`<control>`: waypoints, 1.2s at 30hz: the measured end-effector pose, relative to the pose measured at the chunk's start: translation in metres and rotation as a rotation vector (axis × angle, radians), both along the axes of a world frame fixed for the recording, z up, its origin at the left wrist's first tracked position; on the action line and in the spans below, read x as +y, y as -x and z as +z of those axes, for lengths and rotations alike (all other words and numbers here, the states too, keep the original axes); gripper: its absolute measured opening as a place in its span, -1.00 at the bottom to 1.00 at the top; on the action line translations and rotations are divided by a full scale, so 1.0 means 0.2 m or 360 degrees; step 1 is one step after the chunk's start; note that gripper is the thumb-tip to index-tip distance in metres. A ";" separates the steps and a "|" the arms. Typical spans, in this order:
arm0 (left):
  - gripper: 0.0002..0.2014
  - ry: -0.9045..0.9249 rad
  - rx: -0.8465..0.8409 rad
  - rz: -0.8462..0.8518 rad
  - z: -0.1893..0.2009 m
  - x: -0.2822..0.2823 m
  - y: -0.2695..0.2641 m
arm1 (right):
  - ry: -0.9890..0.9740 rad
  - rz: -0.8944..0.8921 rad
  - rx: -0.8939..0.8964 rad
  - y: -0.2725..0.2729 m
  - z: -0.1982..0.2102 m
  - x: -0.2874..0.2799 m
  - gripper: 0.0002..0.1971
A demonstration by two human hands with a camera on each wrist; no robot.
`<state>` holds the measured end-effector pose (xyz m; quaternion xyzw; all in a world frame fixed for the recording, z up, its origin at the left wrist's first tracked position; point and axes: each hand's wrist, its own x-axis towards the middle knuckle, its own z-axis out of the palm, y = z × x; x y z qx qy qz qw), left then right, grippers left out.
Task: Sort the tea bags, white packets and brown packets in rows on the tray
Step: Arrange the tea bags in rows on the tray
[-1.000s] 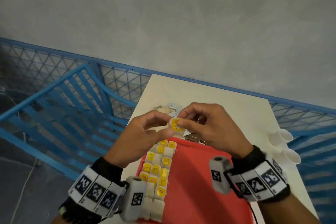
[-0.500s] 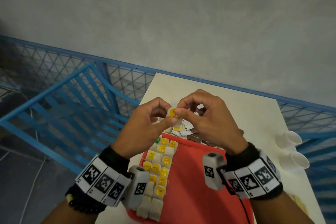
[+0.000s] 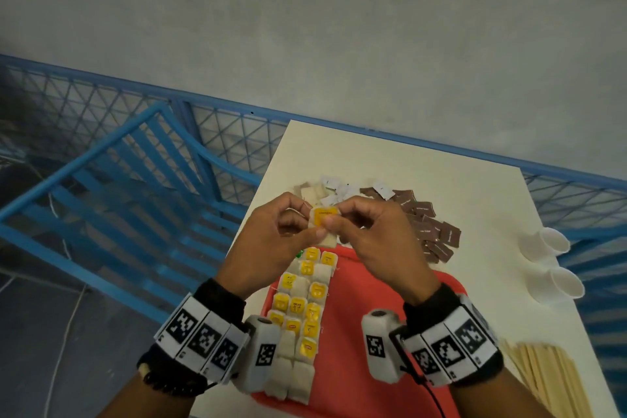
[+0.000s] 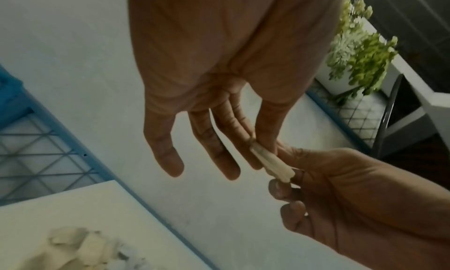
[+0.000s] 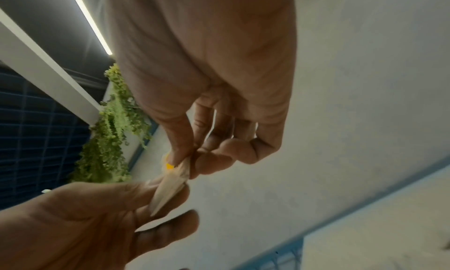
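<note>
Both hands meet above the far end of the red tray (image 3: 366,343). The left hand (image 3: 271,248) and right hand (image 3: 376,241) each pinch one tea bag (image 3: 324,224) between thumb and fingertips, its yellow tag facing up. Below the wrists, tea bag rows (image 3: 302,312) fill the tray's left side. Beyond the hands, white packets (image 3: 342,188) and brown packets (image 3: 431,231) lie loose on the counter (image 3: 475,200); paper cups (image 3: 549,261) stand to the right. Compared with half a second earlier, the tag now shows flat and unfolded.
</note>
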<state>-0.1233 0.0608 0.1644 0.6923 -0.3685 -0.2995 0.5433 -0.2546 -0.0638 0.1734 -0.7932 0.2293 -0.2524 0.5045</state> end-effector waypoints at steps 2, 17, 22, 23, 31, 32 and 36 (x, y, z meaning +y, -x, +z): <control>-0.86 -0.0077 -0.0002 0.0058 -0.07 0.03 -0.04 | -0.0052 -0.0103 0.0045 -0.03 -0.10 -0.05 -0.90; -0.86 -0.0763 0.0188 -0.0075 -0.51 0.43 -0.23 | -0.0504 -0.0219 0.1018 -0.51 -0.89 -0.21 -0.62; -0.89 -0.0809 0.0245 -0.0012 -0.54 0.47 -0.35 | -0.0271 -0.0300 0.1367 -0.60 -0.95 -0.18 -0.66; -0.89 -0.0808 0.0254 -0.0014 -0.55 0.47 -0.37 | -0.0237 -0.0347 0.1412 -0.60 -0.97 -0.18 -0.74; -0.86 -0.0792 0.0194 -0.0038 -0.58 0.45 -0.45 | 0.0051 -0.0293 0.1434 -0.61 -0.94 -0.17 -0.84; -0.87 -0.0787 0.0179 -0.0046 -0.58 0.43 -0.44 | 0.0046 -0.0278 0.1419 -0.59 -0.93 -0.17 -0.89; -0.85 -0.0736 0.0211 0.0007 -0.55 0.31 -0.43 | 0.0094 -0.0262 0.1344 -0.51 -0.90 -0.26 -0.85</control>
